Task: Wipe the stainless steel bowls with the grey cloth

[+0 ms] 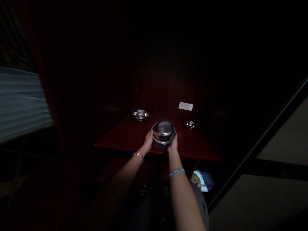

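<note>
Between my two hands is a shiny metal bowl (pixel 164 128), turned with its round base up, over the front part of a dark red shelf (pixel 120 136). My left hand (pixel 148 141) grips its left rim, thumb on top. On the right rim, my right hand (pixel 173 145) is closed, and a dark grey strip (pixel 170 140), perhaps cloth, lies along the rim there. I cannot tell whether a second vessel is under the bowl. Behind it on the left stands a wide metal bowl (pixel 140 115), open side up. A smaller metal bowl (pixel 191 125) is at the back right.
A white socket panel (pixel 186 106) is fixed to the dark back wall above the shelf. Under the shelf is a lower board (pixel 117 170). Pale ridged material (pixel 22 99) shows at the left, and a dark slanted frame edge (pixel 260 144) runs along the right. The light is dim.
</note>
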A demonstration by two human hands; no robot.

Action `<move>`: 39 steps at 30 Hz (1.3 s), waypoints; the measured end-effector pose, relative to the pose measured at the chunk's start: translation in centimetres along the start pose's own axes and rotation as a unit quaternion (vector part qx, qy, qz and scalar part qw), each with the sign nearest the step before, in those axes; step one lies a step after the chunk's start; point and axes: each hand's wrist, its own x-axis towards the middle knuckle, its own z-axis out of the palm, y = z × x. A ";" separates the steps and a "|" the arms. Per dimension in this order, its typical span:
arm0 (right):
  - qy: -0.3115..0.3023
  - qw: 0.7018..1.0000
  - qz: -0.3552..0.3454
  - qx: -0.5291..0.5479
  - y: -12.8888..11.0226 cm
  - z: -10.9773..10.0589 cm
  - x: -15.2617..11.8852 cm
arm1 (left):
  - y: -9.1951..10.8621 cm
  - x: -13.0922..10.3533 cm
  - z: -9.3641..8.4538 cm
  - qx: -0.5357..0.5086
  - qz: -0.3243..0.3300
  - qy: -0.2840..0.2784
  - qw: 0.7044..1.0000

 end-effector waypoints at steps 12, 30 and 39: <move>0.106 0.994 0.018 -0.013 0.6 -0.1 0.0 | 0.5 -0.2 0.0 0.011 -0.023 0.025 0.999; 0.130 0.991 0.022 -0.019 0.5 0.4 0.0 | 0.6 -0.2 0.1 0.051 -0.006 0.010 0.999; 0.155 0.987 0.011 -0.045 -0.6 0.7 -0.9 | 1.0 -0.4 0.2 0.052 -0.023 0.011 0.998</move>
